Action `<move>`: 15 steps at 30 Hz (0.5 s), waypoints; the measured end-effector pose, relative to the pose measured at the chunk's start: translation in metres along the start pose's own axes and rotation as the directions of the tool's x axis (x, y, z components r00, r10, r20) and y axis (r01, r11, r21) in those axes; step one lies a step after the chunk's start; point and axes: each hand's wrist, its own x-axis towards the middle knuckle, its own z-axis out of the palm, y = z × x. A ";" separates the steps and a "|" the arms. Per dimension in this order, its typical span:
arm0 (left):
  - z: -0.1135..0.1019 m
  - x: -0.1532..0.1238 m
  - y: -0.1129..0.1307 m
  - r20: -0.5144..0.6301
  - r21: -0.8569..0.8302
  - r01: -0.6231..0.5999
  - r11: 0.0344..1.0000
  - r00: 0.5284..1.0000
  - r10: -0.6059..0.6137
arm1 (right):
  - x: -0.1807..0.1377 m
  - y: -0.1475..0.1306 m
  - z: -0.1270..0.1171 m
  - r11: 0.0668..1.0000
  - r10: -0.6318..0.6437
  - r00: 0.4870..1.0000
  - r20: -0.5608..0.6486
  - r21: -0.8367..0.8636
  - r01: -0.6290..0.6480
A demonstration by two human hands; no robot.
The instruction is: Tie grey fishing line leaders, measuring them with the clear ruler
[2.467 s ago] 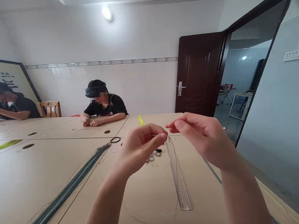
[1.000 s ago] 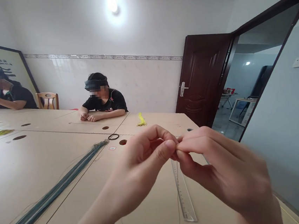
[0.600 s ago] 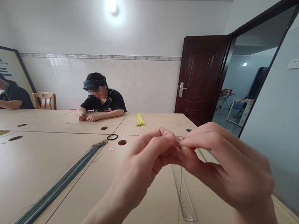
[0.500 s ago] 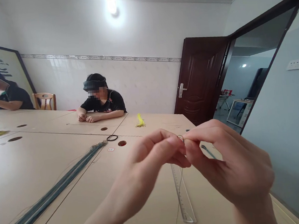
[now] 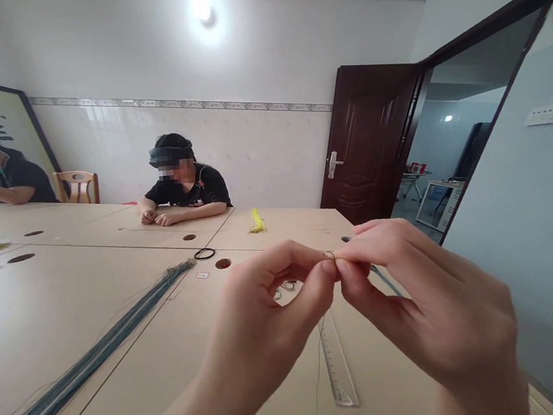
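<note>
My left hand (image 5: 277, 318) and my right hand (image 5: 427, 297) meet fingertip to fingertip above the table. Both pinch a thin cord (image 5: 330, 253) between thumb and forefinger, and a small loop of it rises over the fingertips. Its loose tail hangs below my left hand. Under my hands lies a clear ruler (image 5: 339, 364) on the tabletop. Behind the left fingers show small metal rings (image 5: 288, 286), like scissor handles, mostly hidden. Partly covered by my right hand is a short blue-grey cord bundle (image 5: 385, 280).
A long bundle of blue-grey cords (image 5: 99, 348) stretches across the table (image 5: 176, 387) at left. Near its tip are a black ring (image 5: 204, 253), a small label (image 5: 203, 275) and a cable hole (image 5: 223, 263). Yellow cords (image 5: 257, 221) lie farther back. Two people sit across.
My left thumb and fingers have shifted, uncovering the metal rings behind them. Both hands still pinch the cord, and its tail has swung slightly left. The view has moved a little.
</note>
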 end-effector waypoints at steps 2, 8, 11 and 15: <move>0.001 0.000 0.000 -0.016 0.020 -0.032 0.999 0.999 0.032 | 0.000 -0.001 0.000 1.000 -0.003 1.000 -0.004 -0.019 0.003; 0.002 0.001 0.001 -0.044 0.055 -0.065 0.996 0.997 0.067 | 0.000 -0.002 0.001 1.000 0.018 1.000 -0.016 0.001 -0.018; 0.001 0.001 0.000 -0.049 0.046 -0.070 0.996 0.996 0.073 | 0.001 -0.002 0.000 0.998 0.059 0.998 0.006 0.019 -0.059; -0.001 0.000 -0.002 -0.080 0.072 -0.084 0.994 0.993 0.090 | 0.003 0.003 -0.002 0.982 0.185 0.982 0.036 -0.037 -0.183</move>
